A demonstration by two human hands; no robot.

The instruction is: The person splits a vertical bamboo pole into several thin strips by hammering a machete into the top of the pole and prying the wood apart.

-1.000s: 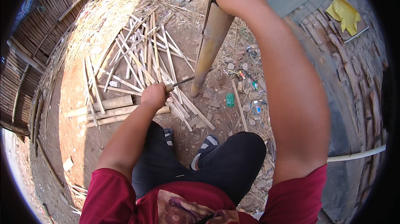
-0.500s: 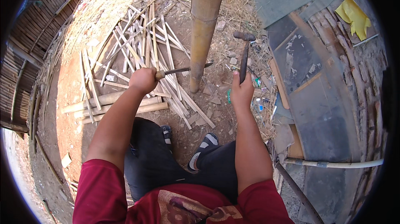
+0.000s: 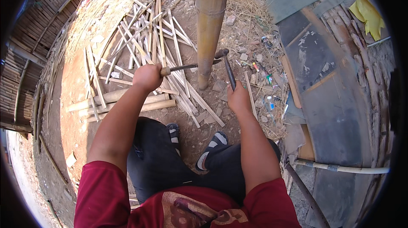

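Observation:
My left hand (image 3: 147,77) is closed round the wooden handle of a knife (image 3: 182,67), whose dark blade runs to the right across an upright bamboo pole (image 3: 210,20). The blade meets the pole low down, and its tip shows past the pole's right side. In my right hand (image 3: 239,99) is a hammer (image 3: 230,73), gripped by its dark handle. The hammer's head is at the blade's tip, just right of the pole; whether the two touch, I cannot tell.
Split bamboo strips (image 3: 148,37) lie in a loose heap left of the pole. Nearer me are several thicker bamboo lengths (image 3: 148,105). Dark boards (image 3: 331,130) and a white pipe (image 3: 348,169) lie on the right, with stones, straw and litter (image 3: 269,102) beside them.
My right hand has swung the hammer left and down, from raised at the right to the blade's tip. The knife stays across the pole. The view has shifted slightly.

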